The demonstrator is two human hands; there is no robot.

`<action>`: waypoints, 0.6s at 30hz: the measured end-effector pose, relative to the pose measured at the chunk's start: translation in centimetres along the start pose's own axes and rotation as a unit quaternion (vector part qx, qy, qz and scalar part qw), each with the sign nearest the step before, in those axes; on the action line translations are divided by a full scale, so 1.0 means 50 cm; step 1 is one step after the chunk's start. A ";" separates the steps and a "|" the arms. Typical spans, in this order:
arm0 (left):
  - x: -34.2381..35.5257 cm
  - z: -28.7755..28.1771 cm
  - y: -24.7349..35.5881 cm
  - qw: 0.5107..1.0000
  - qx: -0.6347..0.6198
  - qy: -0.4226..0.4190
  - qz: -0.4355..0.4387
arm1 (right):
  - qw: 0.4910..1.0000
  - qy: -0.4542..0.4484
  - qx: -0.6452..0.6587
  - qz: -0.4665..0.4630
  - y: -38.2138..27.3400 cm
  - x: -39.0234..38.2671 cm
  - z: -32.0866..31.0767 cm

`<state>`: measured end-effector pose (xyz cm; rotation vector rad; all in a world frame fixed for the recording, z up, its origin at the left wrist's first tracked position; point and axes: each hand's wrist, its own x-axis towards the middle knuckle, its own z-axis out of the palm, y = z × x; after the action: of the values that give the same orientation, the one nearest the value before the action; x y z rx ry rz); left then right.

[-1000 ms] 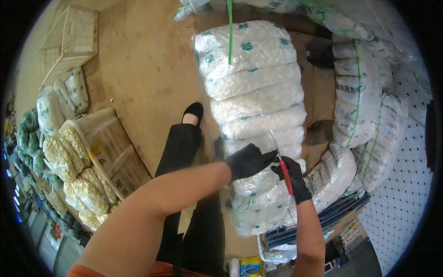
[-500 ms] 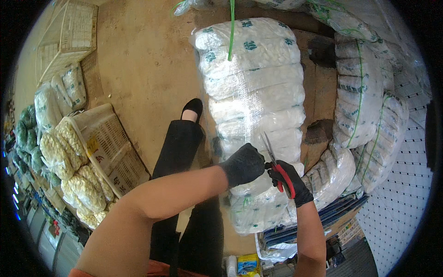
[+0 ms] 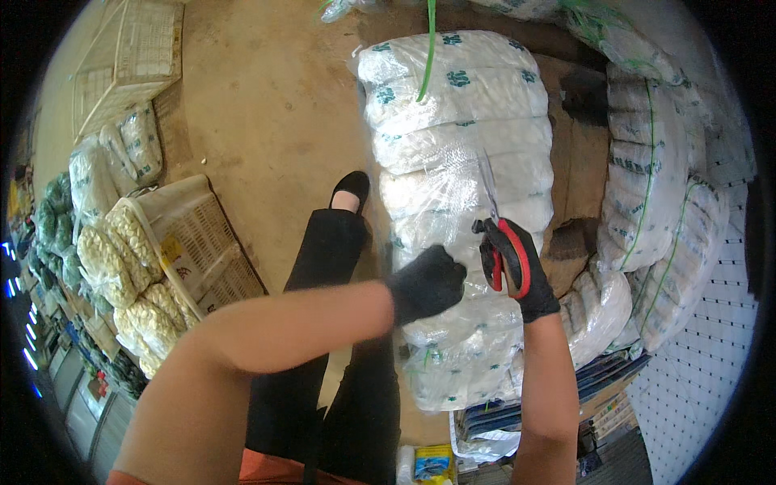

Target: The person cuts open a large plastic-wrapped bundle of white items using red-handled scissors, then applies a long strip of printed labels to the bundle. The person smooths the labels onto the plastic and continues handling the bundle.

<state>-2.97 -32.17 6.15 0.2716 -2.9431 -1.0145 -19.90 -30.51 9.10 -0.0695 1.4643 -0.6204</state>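
Observation:
A long clear plastic bale of white padded packs (image 3: 457,137), marked in teal with a green strap on top, lies in front of me. My right hand (image 3: 513,263), black-gloved, grips red-handled scissors (image 3: 517,255), their blades pointing up the bale. My left hand (image 3: 428,287), also gloved, is closed in a fist over the bale's lower middle, left of the scissors; whether it pinches plastic or anything else is hidden.
More strapped bales (image 3: 638,170) ring the right side on brown cardboard (image 3: 574,178). At left stand plastic crates (image 3: 129,44), cream bags (image 3: 113,267) and green bags (image 3: 56,210). My black-shoed foot (image 3: 347,190) is on the tan floor (image 3: 259,105).
My right hand and the scissors have risen up the bale, blades further from me. My left hand is now slightly apart from them, still closed. The view has shifted a little.

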 end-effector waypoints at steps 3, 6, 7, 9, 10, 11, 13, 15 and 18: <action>0.052 -0.024 -0.119 0.987 0.091 -0.005 -0.134 | 1.000 -0.018 0.008 0.017 0.031 -0.020 -0.017; 0.079 -0.121 -0.163 0.991 0.095 -0.089 0.014 | 0.999 -0.024 0.005 0.033 0.050 -0.042 -0.026; 0.080 -0.126 -0.142 0.983 0.136 -0.117 0.024 | 0.999 -0.033 0.009 0.040 0.052 -0.037 -0.026; 0.068 -0.125 -0.149 0.995 0.081 -0.054 0.013 | 0.999 -0.035 0.013 0.017 0.024 -0.018 -0.010; 0.063 -0.123 -0.147 0.998 0.038 -0.039 -0.013 | 0.999 -0.040 0.027 -0.006 0.017 0.000 -0.005; 0.060 -0.122 -0.148 0.999 -0.007 -0.024 -0.037 | 0.998 -0.044 0.043 -0.028 0.008 0.017 0.000; 0.055 -0.133 -0.152 0.999 0.032 -0.035 0.016 | 0.998 0.030 -0.026 -0.047 -0.031 0.058 0.029; 0.049 -0.133 -0.156 0.996 0.051 -0.060 0.034 | 0.998 0.034 -0.019 -0.051 -0.072 0.082 0.042; 0.041 -0.144 -0.177 0.998 0.034 -0.057 0.023 | 0.999 0.017 -0.007 -0.046 -0.074 0.081 0.034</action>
<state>-3.09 -43.77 6.33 0.1500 -3.0745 -0.9579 -19.68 -35.91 7.19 -0.1375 1.5038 -0.6888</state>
